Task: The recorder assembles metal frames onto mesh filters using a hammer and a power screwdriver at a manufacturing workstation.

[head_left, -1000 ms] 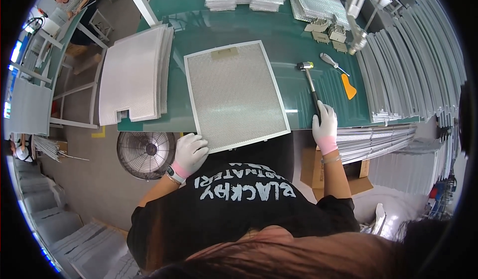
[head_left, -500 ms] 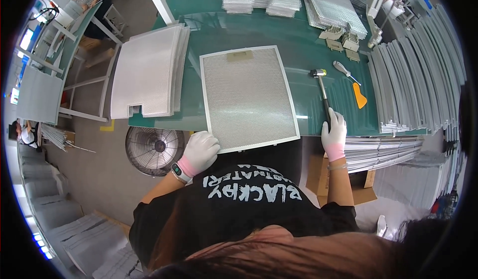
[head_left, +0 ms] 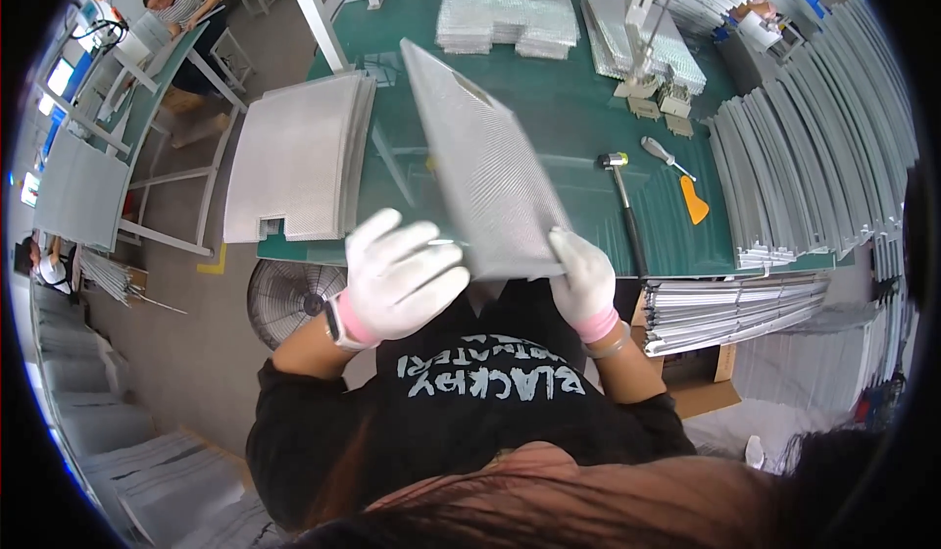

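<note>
A framed metal mesh filter panel [head_left: 495, 172] is tilted up on edge over the front of the green table, smeared by motion. My right hand [head_left: 586, 279], in a white glove with a pink cuff, grips its lower right corner. My left hand [head_left: 402, 279], gloved alike, is beside the panel's lower left edge with its fingers spread. To the right on the table lies a hammer [head_left: 631, 218] with a black handle and a yellow-tipped head, untouched. Beyond it are a screwdriver [head_left: 668, 157] and an orange flat tool [head_left: 694, 200].
Mesh sheets [head_left: 294, 152] are stacked on the left, more mesh sheets [head_left: 507, 10] at the back. Small metal brackets [head_left: 659, 103] lie at the back right. Metal frames [head_left: 809, 147] stand packed along the right side. A floor fan [head_left: 284, 299] is below the table [head_left: 392, 172]. Another person sits far left.
My right hand has left the hammer and taken the panel's corner. The panel has gone from lying flat to tilted up. My left hand has come off the panel's corner and spread its fingers.
</note>
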A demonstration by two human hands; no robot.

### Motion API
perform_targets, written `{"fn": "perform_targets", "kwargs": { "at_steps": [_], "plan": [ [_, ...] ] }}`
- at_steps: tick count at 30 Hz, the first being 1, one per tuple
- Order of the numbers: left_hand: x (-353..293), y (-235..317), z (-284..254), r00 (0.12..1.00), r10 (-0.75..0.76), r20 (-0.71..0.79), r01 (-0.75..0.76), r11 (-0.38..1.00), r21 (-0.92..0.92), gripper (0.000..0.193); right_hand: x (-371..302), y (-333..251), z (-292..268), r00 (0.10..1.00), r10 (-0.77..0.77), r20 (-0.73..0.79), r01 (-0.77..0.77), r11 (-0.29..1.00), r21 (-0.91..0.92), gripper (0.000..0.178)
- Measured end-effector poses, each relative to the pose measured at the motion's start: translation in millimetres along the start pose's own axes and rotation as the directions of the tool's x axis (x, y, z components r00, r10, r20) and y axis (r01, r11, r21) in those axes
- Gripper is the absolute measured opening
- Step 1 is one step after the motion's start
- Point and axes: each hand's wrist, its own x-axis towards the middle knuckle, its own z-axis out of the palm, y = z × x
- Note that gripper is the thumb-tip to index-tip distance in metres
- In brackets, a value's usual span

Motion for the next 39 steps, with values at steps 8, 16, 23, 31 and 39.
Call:
{"fn": "perform_targets", "kwargs": {
  "at_steps": [8, 16, 23, 31, 39],
  "plan": [
    [-47.2, -68.2, 115.6, 0.636, -0.760, -0.129, 0.771, 0.631, 0.082, 0.079, -40.2, -28.8, 28.5, 0.616, 0.776, -0.131, -0.412, 0.460, 0.787, 0.031],
    [-108.1, -102.4, 150.9, 0.387, -0.863, 0.325, 0.901, 0.279, -0.332, 0.035, -87.3, -34.5, 31.3, 0.654, 0.658, 0.373, -0.206, -0.319, 0.925, 0.050],
    [-111.8, -111.2, 154.8, 0.480, -0.789, 0.382, 0.875, 0.401, -0.272, 0.036, -81.6, -26.7, 17.8, 0.787, 0.477, 0.392, -0.261, -0.318, 0.911, 0.075],
    [-107.6, -116.2, 144.1, 0.348, -0.775, 0.527, 0.897, 0.112, -0.428, 0.044, -68.4, -33.6, 13.7, 0.770, 0.524, 0.365, -0.230, -0.306, 0.924, 0.076],
    [-112.9, -119.6, 148.0, 0.337, -0.771, 0.540, 0.876, 0.047, -0.480, 0.044, -66.8, -34.1, 14.2, 0.763, 0.535, 0.363, -0.225, -0.308, 0.925, 0.074]
  ]
}}
